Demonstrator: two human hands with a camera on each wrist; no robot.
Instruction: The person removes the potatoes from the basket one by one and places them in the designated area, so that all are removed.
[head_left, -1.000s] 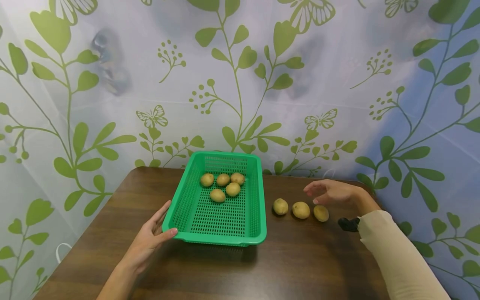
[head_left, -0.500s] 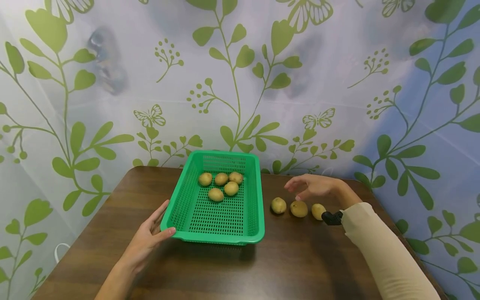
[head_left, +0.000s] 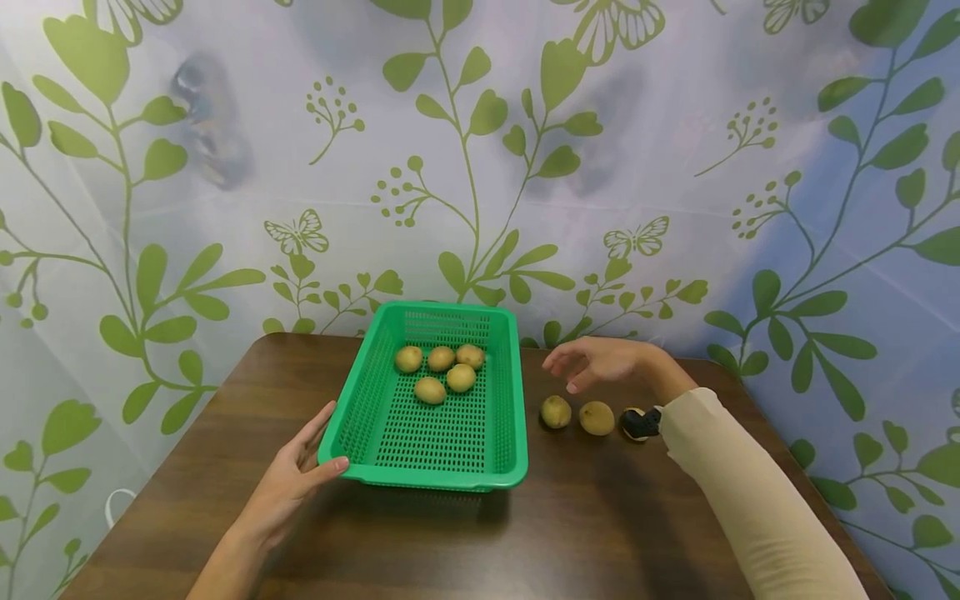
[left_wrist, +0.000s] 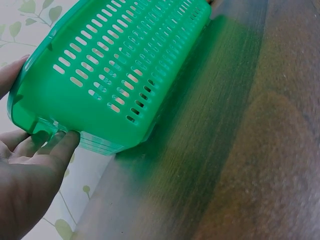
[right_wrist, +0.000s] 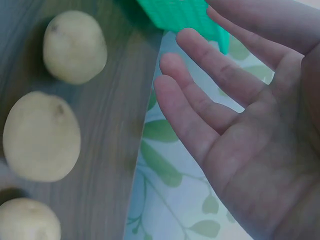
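**Left hand [head_left: 288, 483] on the basket [head_left: 438, 478], right hand [head_left: 600, 362] with loose fingers [right_wrist: 220, 75]**

The fingers of the right hand are apart from each other and a little bent, with nothing between them. In the right wrist view the palm is visible and the fingertips touch no potato. The left hand pinches the near left corner of the green basket: its thumb lies on top of the rim, and its other fingers are against the outer side.

Nearest to the right hand is a row of three loose potatoes [head_left: 597, 418] on the table [head_left: 570, 533], to the right of the basket. They lie near one another, with small gaps between. The rightmost one is partly hidden in the head view by a black device [head_left: 642, 423] at the right wrist, just beside the cuff of a beige sleeve [head_left: 757, 492].

The basket has slotted walls and a slotted bottom. Inside it, five potatoes [head_left: 461, 378] are grouped in its far half: three in a back row, two in front of them.

The table has a brown wood grain. Behind it hangs a pale cloth [head_left: 300, 167] with green leaves and butterflies.
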